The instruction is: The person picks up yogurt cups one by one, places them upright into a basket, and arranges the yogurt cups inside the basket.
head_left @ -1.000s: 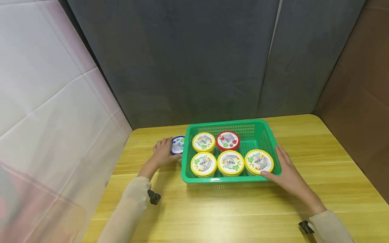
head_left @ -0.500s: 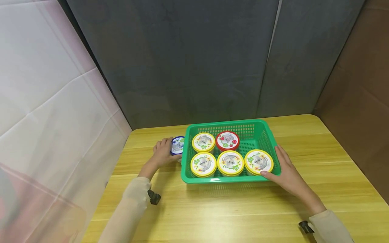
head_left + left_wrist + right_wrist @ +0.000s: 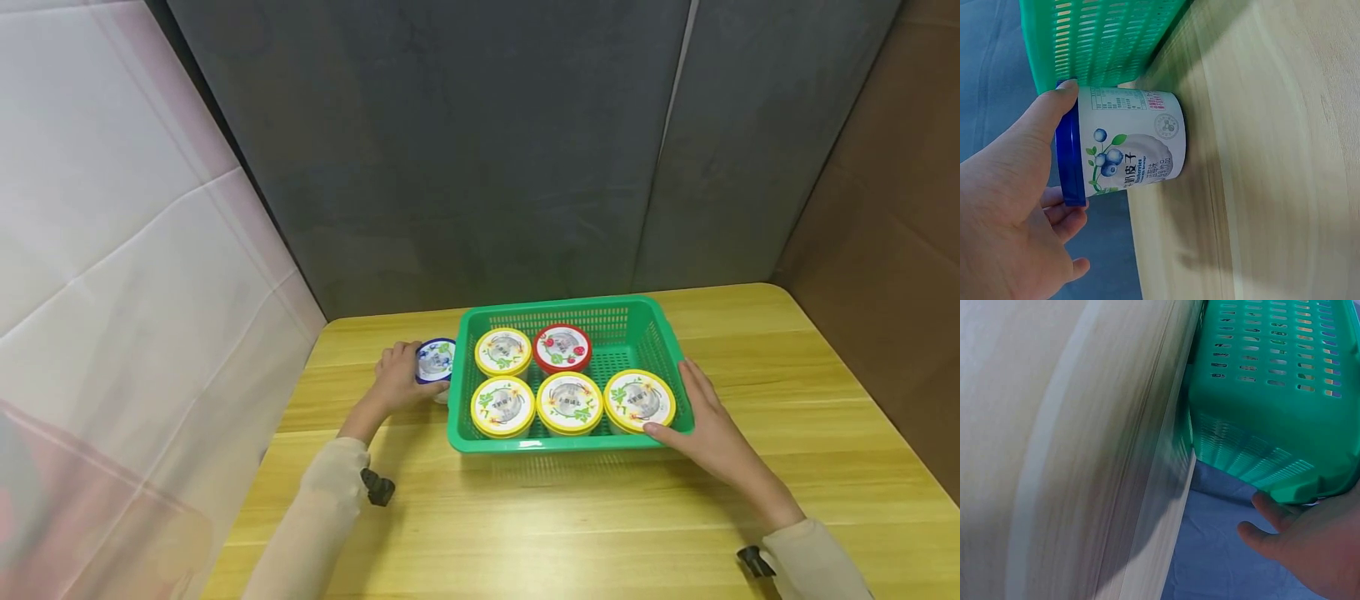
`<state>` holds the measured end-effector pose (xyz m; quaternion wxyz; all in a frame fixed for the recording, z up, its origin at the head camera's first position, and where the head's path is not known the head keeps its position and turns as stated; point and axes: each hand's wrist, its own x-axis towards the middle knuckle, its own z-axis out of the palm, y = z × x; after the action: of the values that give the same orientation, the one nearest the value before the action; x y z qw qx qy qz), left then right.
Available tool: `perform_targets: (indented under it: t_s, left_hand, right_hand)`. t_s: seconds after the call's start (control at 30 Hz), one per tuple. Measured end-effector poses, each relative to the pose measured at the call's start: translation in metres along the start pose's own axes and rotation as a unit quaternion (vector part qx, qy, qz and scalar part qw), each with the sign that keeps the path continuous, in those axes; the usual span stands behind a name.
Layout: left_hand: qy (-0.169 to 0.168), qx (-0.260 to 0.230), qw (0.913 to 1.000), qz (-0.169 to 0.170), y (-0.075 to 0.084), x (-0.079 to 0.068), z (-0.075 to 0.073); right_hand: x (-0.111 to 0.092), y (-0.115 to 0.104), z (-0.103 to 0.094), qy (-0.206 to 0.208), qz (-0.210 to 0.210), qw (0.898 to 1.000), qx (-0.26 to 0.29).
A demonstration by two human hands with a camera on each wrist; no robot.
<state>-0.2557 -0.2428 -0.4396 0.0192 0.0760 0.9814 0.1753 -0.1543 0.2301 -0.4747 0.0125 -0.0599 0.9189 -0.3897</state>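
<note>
My left hand (image 3: 400,377) grips a white cup (image 3: 1132,140) by its blue lid (image 3: 1069,150), thumb on one side and fingers on the other. Blueberries are printed on this cup, which stands upright on the table just left of a green plastic basket (image 3: 551,446). In the head view the basket hides part of the cup. At the basket's front right corner my right hand (image 3: 708,433) holds the rim, its thumb over the edge and its fingers along the outside. Inside the basket stand several yellow-lidded cups (image 3: 502,407) and one red-lidded cup (image 3: 562,347).
The basket and cups sit on a light wooden table (image 3: 540,525). A dark grey panel (image 3: 465,167) rises behind it, with a pale cloth wall (image 3: 150,250) at left and a brown wall (image 3: 885,233) at right.
My left hand has shifted slightly left together with the blue-lidded cup. The right hand and the basket have not visibly moved.
</note>
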Motion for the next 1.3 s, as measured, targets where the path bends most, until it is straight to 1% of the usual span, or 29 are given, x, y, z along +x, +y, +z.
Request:
perform_targets:
  t_s: [0.1, 0.4, 0.7, 0.97, 1.2, 1.3]
  left_hand:
    - [0.008, -0.001, 1.0000, -0.006, -0.002, -0.002, -0.003]
    - [0.027, -0.003, 0.9994, -0.019, -0.005, -0.008, -0.020]
    - [0.052, -0.008, 0.9985, -0.015, -0.004, -0.011, -0.036]
    - [0.076, -0.019, 0.9969, -0.009, 0.003, -0.012, -0.051]
    - [0.102, -0.005, 0.9947, 0.007, 0.013, -0.009, -0.062]
    - [0.105, -0.007, 0.9944, 0.009, 0.019, -0.008, -0.067]
  right_hand:
    - [0.000, 0.000, 0.000, -0.001, 0.001, 1.000, 0.000]
    - [-0.001, 0.000, 0.000, -0.002, 0.001, 1.000, 0.001]
    - [-0.001, -0.002, -0.001, -0.003, 0.005, 1.000, -0.002]
    - [-0.001, -0.002, -0.001, -0.001, 0.001, 1.000, 0.001]
    - [-0.001, 0.000, -0.001, -0.002, 0.000, 1.000, 0.001]
    - [-0.001, 0.000, -0.001, -0.004, 0.000, 1.000, 0.003]
